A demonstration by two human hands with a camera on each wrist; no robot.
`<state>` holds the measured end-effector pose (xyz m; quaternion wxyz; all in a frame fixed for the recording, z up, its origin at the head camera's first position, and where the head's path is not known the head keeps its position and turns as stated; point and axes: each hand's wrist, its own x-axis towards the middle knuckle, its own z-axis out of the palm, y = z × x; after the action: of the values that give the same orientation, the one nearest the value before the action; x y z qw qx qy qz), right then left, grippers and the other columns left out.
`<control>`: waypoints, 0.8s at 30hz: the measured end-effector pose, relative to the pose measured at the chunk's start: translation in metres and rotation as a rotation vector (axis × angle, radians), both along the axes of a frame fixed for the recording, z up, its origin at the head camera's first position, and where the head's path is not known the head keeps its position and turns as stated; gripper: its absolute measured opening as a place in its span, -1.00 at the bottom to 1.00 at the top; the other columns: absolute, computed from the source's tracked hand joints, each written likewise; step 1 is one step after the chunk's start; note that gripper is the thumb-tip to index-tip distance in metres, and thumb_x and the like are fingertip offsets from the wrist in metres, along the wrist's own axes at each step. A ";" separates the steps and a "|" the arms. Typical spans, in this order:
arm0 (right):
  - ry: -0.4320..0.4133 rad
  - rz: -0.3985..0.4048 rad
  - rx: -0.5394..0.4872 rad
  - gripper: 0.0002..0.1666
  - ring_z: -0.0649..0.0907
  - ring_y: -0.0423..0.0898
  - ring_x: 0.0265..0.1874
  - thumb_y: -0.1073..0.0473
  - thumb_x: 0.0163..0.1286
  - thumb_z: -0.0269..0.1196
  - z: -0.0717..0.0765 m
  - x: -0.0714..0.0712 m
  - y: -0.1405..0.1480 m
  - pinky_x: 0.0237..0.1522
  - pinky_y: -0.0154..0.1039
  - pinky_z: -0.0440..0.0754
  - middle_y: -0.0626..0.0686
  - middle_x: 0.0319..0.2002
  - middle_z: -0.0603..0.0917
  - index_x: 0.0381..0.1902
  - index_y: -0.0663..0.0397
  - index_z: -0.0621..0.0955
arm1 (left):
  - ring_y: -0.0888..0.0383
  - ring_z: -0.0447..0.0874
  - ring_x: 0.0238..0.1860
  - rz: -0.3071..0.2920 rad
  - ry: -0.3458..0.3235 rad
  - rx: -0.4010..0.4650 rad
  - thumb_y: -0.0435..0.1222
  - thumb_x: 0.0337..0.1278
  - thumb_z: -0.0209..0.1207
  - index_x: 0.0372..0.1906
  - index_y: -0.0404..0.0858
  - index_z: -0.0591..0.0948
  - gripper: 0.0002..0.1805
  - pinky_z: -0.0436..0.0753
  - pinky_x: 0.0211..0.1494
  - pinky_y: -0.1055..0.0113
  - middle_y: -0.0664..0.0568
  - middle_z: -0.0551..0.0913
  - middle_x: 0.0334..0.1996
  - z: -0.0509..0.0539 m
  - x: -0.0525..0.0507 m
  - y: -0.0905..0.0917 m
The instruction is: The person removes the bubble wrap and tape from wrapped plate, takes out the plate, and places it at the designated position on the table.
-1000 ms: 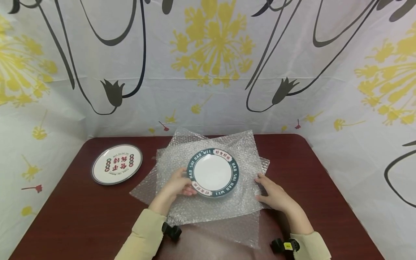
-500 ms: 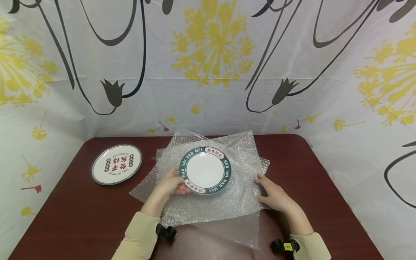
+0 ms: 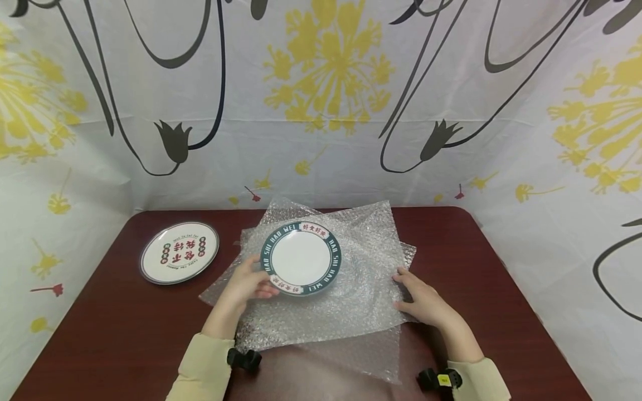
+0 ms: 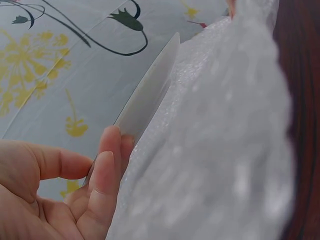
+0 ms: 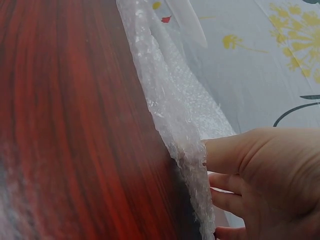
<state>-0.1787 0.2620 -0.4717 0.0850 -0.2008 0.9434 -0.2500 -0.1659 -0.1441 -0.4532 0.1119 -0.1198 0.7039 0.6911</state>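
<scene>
My left hand (image 3: 248, 283) pinches the near-left rim of a round plate (image 3: 301, 258), white with a dark green lettered border. The left wrist view has the thumb on one side of the plate (image 4: 147, 92) and fingers on its underside. The plate is raised and appears slightly above a sheet of bubble wrap (image 3: 361, 301). My right hand (image 3: 423, 301) touches the right edge of the bubble wrap, its fingers spread and loosely bent. Seen from the right wrist, the thumb of the right hand (image 5: 270, 175) meets the bubble wrap's edge (image 5: 185, 135).
An oval white plate (image 3: 179, 253) with red lettering lies at the far left of the dark red table (image 3: 125, 334). Another bubble wrap sheet (image 3: 366, 356) lies under the top one, turned at an angle. A patterned cloth (image 3: 321, 161) hangs behind the table.
My left hand has carried the round plate to the left and slightly away from me across the bubble wrap. The right hand has stayed in place.
</scene>
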 end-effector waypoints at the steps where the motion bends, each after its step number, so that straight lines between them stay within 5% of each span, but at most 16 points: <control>1: 0.000 -0.001 0.000 -0.26 0.21 0.32 0.33 0.16 0.21 0.36 0.000 0.000 0.000 0.21 0.29 0.25 0.37 0.38 0.18 0.28 0.34 0.39 | 0.02 0.71 -0.54 0.004 -0.001 0.002 -0.56 0.11 -0.02 0.40 -0.42 0.11 -0.31 0.69 -0.46 0.30 -0.18 0.67 -0.53 0.000 0.001 -0.002; 24: -0.001 -0.007 -0.010 -0.27 0.20 0.33 0.33 0.16 0.21 0.37 -0.003 0.000 0.001 0.20 0.30 0.25 0.37 0.39 0.17 0.28 0.33 0.39 | 0.08 0.72 -0.50 0.113 0.020 0.080 -0.49 0.28 -0.07 0.43 -0.43 0.02 -0.35 0.70 -0.37 0.29 -0.08 0.62 -0.50 0.004 0.015 -0.049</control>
<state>-0.1783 0.2626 -0.4743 0.0834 -0.1978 0.9428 -0.2551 -0.1508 -0.1932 -0.4495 0.0703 -0.1477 0.6689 0.7252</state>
